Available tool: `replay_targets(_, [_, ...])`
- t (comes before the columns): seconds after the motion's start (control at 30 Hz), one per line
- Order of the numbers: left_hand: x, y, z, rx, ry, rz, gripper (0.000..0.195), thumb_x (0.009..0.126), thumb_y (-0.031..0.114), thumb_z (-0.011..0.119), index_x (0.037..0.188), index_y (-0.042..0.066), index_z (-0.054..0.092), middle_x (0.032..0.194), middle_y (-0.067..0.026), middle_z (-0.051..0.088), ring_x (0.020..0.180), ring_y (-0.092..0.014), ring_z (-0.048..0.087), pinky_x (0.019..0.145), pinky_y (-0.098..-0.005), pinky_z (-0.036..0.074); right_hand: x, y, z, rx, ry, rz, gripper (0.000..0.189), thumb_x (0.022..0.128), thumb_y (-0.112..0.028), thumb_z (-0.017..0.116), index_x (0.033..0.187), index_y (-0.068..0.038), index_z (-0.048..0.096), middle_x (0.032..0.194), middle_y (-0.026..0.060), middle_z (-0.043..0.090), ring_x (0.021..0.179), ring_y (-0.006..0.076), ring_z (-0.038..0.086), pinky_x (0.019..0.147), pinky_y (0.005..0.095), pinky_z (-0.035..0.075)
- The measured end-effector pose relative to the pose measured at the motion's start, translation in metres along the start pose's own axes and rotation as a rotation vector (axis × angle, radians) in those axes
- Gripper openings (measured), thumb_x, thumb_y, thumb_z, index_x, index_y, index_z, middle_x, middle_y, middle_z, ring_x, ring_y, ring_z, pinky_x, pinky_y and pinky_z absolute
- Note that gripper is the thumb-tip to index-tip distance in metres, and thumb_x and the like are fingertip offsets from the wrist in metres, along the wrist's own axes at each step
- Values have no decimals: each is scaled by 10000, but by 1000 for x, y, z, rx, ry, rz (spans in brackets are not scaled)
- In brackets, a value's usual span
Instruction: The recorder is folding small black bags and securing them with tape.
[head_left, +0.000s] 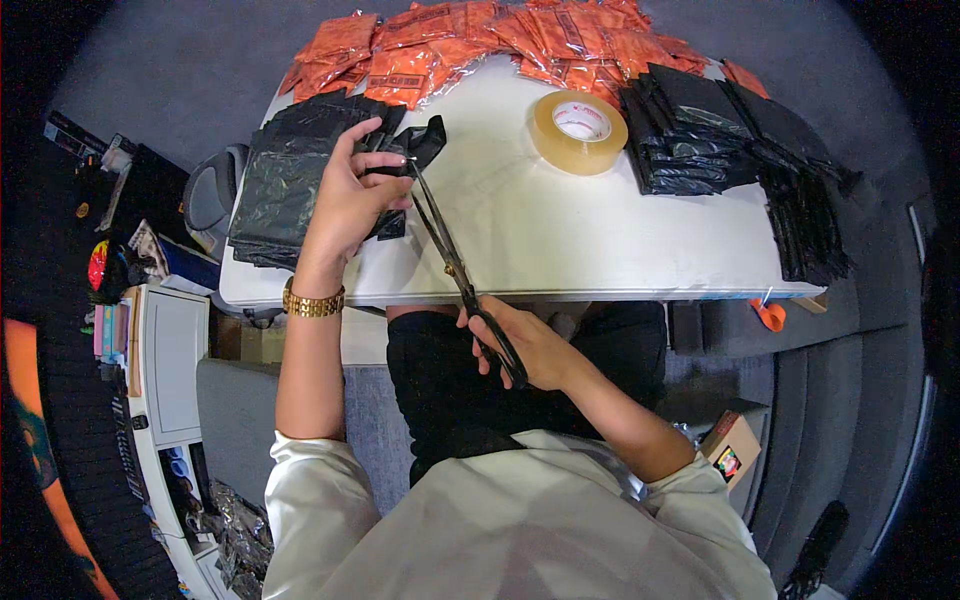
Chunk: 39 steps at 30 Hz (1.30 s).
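A pair of long scissors (457, 270) is in my right hand (529, 345), its black handles at the table's front edge and its blades pointing up and left. My left hand (356, 184), with a gold watch on the wrist, is raised at the blade tips, fingers bent near a small shiny bit. Whether its fingertips pinch something I cannot tell. Behind and below it lies a stack of folded black plastic bags (281, 180). A roll of clear packing tape (577, 133) lies right of the scissors on the white table (525, 240).
Many orange items in clear plastic packets (450, 37) cover the table's far side. More folded black bags (697, 142) lie at the right, some at the table's edge. An orange loop (769, 315) hangs below the right front edge. A grey chair (214, 187) stands at the left.
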<state>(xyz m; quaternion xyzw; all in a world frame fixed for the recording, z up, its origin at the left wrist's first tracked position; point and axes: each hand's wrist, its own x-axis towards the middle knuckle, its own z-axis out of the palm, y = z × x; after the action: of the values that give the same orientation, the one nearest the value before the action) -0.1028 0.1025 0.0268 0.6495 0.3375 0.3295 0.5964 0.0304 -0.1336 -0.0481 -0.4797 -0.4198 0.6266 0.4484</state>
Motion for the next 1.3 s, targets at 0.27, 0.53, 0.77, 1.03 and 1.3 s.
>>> replay_targets(0.27, [-5,3,5,48,27,-25,806,857,-149,664,1554,72,326,1211,-167,624,941,-202,703,780,-345,626,4,-3,3,-22,54,63,325,1087,-369,497,1204,-72,557,837,30,583,677,120,620,521,276,500])
replay_targets(0.53, [-4,2,4,30,26,-25,800,868,-135,666,1556,77,317,1212,-176,617,952,-209,707,781,-344,640,9,9,3,-40,122,52,300,1075,-351,555,1164,-67,597,768,30,609,621,126,621,480,312,474])
replay_targets(0.77, [-5,0,3,30,24,-21,799,870,-134,666,1556,79,317,1212,-175,616,955,-211,707,788,-348,641,8,1,4,-98,142,69,288,1061,-312,594,1156,-41,611,737,49,614,603,144,622,515,331,471])
replay_targets(1.03, [-3,-3,-1,6,12,-16,827,850,-147,685,1546,55,286,1169,-168,604,919,-218,730,778,-363,652,10,1,6,-171,165,12,266,1061,-262,601,1133,-7,616,697,77,625,571,157,607,551,337,474])
replay_targets(1.3, [-10,0,-7,21,59,2,747,890,-71,695,1536,60,344,1144,-139,643,885,-172,702,732,-314,629,12,5,6,-123,125,23,191,1053,-111,546,1187,3,622,751,84,649,599,146,603,570,317,492])
